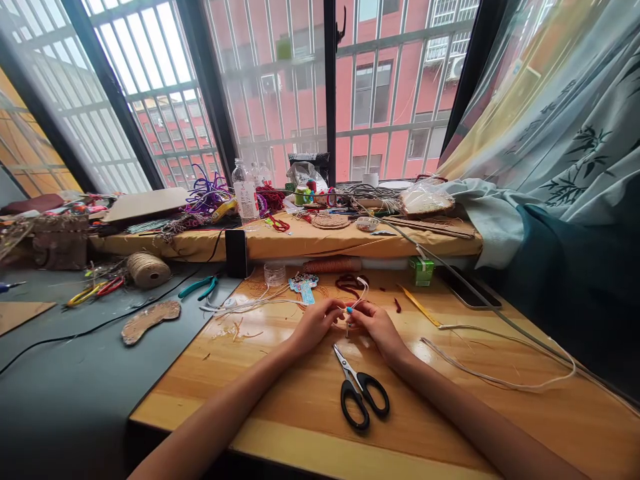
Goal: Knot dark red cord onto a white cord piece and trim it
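Note:
Over the wooden table, my left hand [316,325] and my right hand [381,328] meet with their fingers closed in a pinch. Between them is a white cord [364,288], whose loose ends stick up above the right fingers. The exact way it runs between the fingertips is hidden. Black-handled scissors [353,375] lie just below the hands, blades toward them. Beyond the fingers lie a dark red cord [346,285] and a colourful printed card [303,285]. More white cord [250,305] stretches to the left of my left hand.
At the left are teal pliers [200,287], a twine spool [149,269] and a curved brown piece [150,321]. A phone [237,253] stands against the ledge [295,245]. To the right are yellow tweezers [419,307], a green box [421,271] and another phone [467,287].

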Demonstrator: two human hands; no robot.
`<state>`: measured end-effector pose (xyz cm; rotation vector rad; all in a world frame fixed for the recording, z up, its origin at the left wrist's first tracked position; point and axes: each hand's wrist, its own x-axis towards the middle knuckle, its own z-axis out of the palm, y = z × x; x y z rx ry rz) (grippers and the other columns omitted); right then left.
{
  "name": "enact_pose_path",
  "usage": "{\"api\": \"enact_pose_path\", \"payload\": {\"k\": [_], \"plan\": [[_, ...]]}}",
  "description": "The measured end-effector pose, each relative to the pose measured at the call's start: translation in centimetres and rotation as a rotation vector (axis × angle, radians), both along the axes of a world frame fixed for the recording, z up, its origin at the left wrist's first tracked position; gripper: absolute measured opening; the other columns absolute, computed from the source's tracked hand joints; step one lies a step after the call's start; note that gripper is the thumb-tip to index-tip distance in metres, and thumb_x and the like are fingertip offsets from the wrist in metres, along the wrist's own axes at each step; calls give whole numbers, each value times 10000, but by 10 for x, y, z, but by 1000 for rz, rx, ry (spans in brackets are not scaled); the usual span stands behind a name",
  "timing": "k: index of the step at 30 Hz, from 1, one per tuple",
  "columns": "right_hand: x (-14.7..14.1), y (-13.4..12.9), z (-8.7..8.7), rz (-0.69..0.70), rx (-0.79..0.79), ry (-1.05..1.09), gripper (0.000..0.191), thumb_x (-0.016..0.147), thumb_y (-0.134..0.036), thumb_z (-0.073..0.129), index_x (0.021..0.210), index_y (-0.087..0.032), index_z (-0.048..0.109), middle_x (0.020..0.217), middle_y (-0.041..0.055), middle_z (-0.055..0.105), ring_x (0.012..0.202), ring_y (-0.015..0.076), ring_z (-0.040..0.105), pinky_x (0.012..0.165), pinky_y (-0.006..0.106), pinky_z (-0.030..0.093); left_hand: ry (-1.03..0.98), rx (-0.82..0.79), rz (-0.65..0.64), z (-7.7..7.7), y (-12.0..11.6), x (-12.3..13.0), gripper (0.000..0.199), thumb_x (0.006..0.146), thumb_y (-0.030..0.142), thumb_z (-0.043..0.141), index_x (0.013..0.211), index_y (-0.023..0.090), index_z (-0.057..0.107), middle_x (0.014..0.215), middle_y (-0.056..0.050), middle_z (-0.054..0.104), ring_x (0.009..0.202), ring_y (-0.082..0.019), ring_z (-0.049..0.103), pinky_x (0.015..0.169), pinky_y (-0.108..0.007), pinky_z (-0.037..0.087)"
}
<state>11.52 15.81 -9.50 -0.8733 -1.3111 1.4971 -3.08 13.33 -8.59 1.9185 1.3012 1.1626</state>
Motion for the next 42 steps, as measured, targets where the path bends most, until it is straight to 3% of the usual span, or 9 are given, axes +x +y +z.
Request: {"api": "enact_pose_path", "payload": {"k": [7,14,23,28,31,36,39,42], "plan": [[-1,-1,4,131,30,-115,311,576,-415,639,655,-127,551,566,-6,578,493,103,539,471,220,412,-122,-2,42,-3,4,-3,129,735,265,509,775,150,550,669,-1,571,630,-104,514,606,-207,394],[1,-3,6,92,-12,-26,335,599,-437,627,701,-131,536,583,-6,585,513,83,545,481,186,395,-242,-31,-2,-8,7,-4,140,723,270,529,787,156,578,707,-12,599,643,-105,526,626,-212,412],[0,-4,11,298,-17,-215,359,565,-435,641,746,-132,574,658,11,614,522,97,561,487,207,404,-314,-48,40,-5,7,-5,122,705,271,548,729,151,550,636,12,567,603,-96,511,587,-205,394],[0,-5,10,294,0,-221,370,609,-472,593,717,-120,556,684,43,621,537,119,588,498,220,416,-338,-95,25,-2,5,-3,141,687,278,566,694,149,510,632,10,563,618,-105,526,607,-218,403],[2,-6,14,289,-39,-192,333,657,-421,568,794,-118,559,730,61,631,560,131,605,519,229,433,-344,-109,10,-2,5,-3,141,695,282,555,714,147,517,645,4,562,635,-107,523,622,-220,404],[8,-1,17,413,-114,-143,328,624,-270,641,903,-113,572,759,54,636,636,127,616,572,208,459,-356,-57,18,-1,8,-7,144,725,289,518,749,147,522,680,-7,568,607,-93,480,593,-214,387],[9,4,17,420,-198,-100,319,668,-363,614,855,-107,581,722,63,637,609,115,606,556,196,470,-395,-31,62,-1,10,-8,142,732,292,508,752,152,506,682,-5,561,600,-89,466,580,-211,379],[10,5,20,398,-283,-78,429,741,-504,476,823,-98,587,699,82,637,574,114,599,532,196,477,-421,-5,101,-1,11,-9,132,739,291,495,749,159,497,672,3,550,598,-87,463,573,-208,374]]}}
